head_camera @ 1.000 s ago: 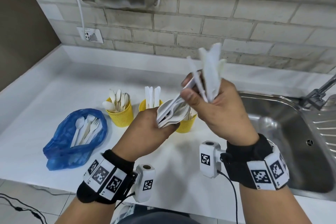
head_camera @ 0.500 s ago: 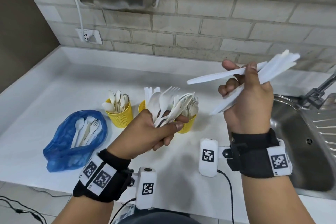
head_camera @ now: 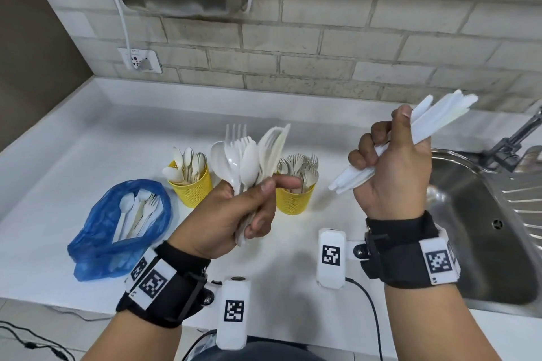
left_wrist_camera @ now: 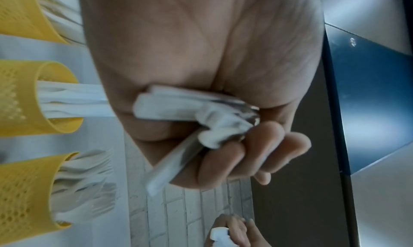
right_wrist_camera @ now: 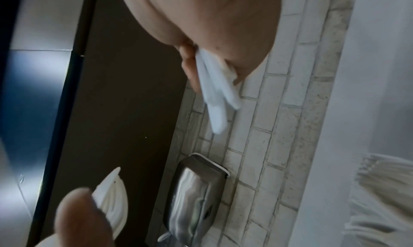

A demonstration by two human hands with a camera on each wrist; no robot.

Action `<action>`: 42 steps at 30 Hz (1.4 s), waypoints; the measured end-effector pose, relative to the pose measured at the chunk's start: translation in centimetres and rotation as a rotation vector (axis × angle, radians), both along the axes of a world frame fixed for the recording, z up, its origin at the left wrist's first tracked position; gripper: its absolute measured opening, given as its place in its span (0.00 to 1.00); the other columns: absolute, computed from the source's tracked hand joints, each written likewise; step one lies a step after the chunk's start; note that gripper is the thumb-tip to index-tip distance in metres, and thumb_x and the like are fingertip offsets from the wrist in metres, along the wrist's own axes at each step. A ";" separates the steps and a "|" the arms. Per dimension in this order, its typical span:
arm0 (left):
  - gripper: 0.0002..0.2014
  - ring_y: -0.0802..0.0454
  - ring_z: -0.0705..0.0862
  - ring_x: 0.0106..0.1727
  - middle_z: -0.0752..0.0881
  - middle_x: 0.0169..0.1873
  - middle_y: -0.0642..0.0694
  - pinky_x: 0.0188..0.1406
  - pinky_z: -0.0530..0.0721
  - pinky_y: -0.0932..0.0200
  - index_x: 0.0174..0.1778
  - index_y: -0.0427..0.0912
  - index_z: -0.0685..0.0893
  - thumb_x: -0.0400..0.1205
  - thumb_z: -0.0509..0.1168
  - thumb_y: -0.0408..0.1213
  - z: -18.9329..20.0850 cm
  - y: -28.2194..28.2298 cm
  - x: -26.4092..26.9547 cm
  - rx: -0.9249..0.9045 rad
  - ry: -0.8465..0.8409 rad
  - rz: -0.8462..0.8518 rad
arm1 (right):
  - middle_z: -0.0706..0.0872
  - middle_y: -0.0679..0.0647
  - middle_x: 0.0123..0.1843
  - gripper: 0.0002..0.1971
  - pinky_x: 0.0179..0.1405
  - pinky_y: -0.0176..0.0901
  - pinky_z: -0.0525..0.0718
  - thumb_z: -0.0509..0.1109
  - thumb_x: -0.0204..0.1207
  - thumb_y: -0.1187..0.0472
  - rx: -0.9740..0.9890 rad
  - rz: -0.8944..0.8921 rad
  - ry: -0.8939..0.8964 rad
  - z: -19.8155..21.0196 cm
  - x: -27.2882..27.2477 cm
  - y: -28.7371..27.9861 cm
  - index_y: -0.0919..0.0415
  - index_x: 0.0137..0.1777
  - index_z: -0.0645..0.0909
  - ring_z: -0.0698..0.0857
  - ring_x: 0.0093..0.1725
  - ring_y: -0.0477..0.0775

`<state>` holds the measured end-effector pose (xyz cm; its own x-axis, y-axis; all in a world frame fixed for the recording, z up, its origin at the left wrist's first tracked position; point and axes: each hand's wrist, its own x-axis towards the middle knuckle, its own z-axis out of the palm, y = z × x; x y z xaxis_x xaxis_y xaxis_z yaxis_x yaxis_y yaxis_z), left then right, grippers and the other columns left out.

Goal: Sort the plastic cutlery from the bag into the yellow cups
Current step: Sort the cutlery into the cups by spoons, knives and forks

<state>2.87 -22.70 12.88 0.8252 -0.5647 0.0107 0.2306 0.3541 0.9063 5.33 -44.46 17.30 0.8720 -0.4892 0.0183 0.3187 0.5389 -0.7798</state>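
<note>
Lying at the left of the counter (head_camera: 73, 138), the blue bag (head_camera: 96, 231) holds some cutlery. Beside it stand a yellow cup of spoons (head_camera: 192, 187) and a yellow cup of forks (head_camera: 294, 199). The left hand (head_camera: 231, 214) grips a mixed bunch of spoons and forks (head_camera: 249, 158); the right hand (head_camera: 396, 173) clasps a bundle of knives (head_camera: 434, 117), near the sink (head_camera: 481, 231).

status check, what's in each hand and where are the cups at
Left hand grips a mixed bunch of spoons and forks. Right hand grips a bunch of knives. Yellow cups part filled; blue bag still holds cutlery. Nothing in the way.
</note>
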 end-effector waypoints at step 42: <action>0.13 0.51 0.62 0.21 0.76 0.23 0.44 0.25 0.62 0.57 0.52 0.46 0.94 0.85 0.66 0.48 0.6 -0.3 0.7 0.282 -0.095 0.183 | 0.65 0.57 0.20 0.12 0.21 0.39 0.75 0.66 0.90 0.59 -0.339 0.422 0.018 -0.9 -0.4 4.5 0.66 0.47 0.80 0.63 0.18 0.54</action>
<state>3.57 -22.96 13.50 0.9159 -0.3990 -0.0428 0.0961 0.1146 0.9888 4.95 -39.99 16.41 0.9931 -0.0659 0.0974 0.1139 0.3343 -0.9356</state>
